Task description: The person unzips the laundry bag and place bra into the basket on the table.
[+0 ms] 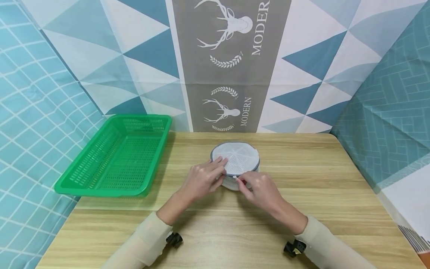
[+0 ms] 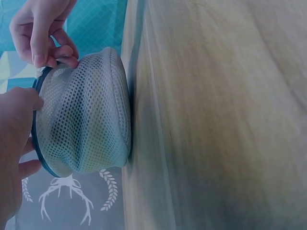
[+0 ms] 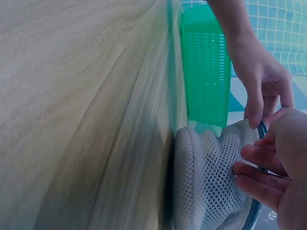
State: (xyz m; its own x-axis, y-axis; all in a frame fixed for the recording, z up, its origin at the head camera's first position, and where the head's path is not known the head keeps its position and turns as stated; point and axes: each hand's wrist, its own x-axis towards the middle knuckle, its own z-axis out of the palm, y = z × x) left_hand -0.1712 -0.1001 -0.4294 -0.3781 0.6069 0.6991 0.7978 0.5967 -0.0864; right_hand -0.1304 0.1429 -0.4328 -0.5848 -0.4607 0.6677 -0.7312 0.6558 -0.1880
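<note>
A round white mesh laundry bag [image 1: 239, 154] with a grey-blue zipper edge stands upright on the table, its flat lid facing up. Its side wall of coarse netting [image 2: 86, 112] sags in folds in the left wrist view. My left hand [image 1: 202, 178] grips the bag's near left rim, fingertips on the lid and thumb at the side. Just to the right, my right hand [image 1: 263, 188] pinches the small white zipper pull [image 1: 235, 177] at the front edge between thumb and index finger. Whatever the bag contains cannot be made out.
A green plastic basket [image 1: 147, 183] with slotted walls sits on the left of the wooden table [image 1: 329, 194]. Behind the table hangs a patterned backdrop [image 1: 228, 74], with blue tiled sheets at both sides.
</note>
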